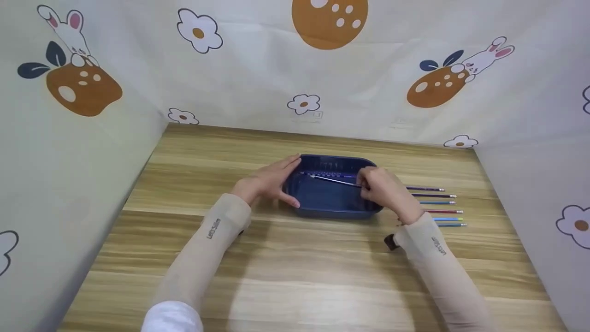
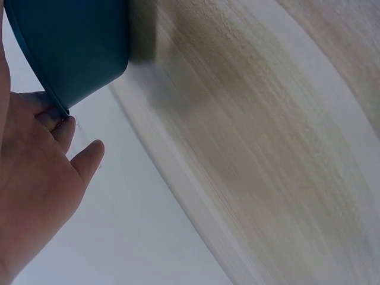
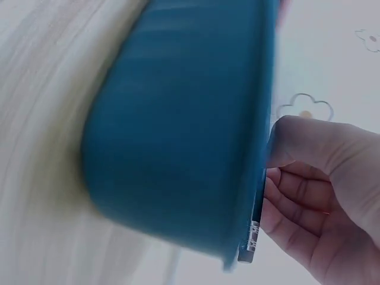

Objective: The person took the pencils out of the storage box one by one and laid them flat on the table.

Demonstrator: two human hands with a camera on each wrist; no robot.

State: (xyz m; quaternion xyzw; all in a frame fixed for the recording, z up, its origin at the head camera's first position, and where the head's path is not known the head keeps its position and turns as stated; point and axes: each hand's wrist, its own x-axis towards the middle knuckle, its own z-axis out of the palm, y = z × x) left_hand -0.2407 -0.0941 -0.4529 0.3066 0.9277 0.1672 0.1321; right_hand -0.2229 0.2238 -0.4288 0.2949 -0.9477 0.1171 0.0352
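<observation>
A dark blue plastic box (image 1: pixel 336 213) stands on the table, open side up. My left hand (image 1: pixel 272 180) holds its left end, the thumb at the near corner and the fingers at the far one. In the left wrist view, fingertips bend at the rim of the box (image 2: pixel 77 47). My right hand (image 1: pixel 380 186) pinches a dark pencil (image 1: pixel 339 181) over the right side of the box. Its pale tip points left into the box, and its eraser end (image 3: pixel 246 252) shows beside the rim in the right wrist view. A patterned purple pencil (image 1: pixel 327 174) lies along the far inner wall.
To the right of the box, several pencils (image 1: pixel 445 212) lie side by side, their eraser ends to the right; my right hand and wrist cover parts of them. The wood-grain table (image 1: pixel 313 272) is bordered by pale printed sheeting (image 1: pixel 249 78) at the back and both sides.
</observation>
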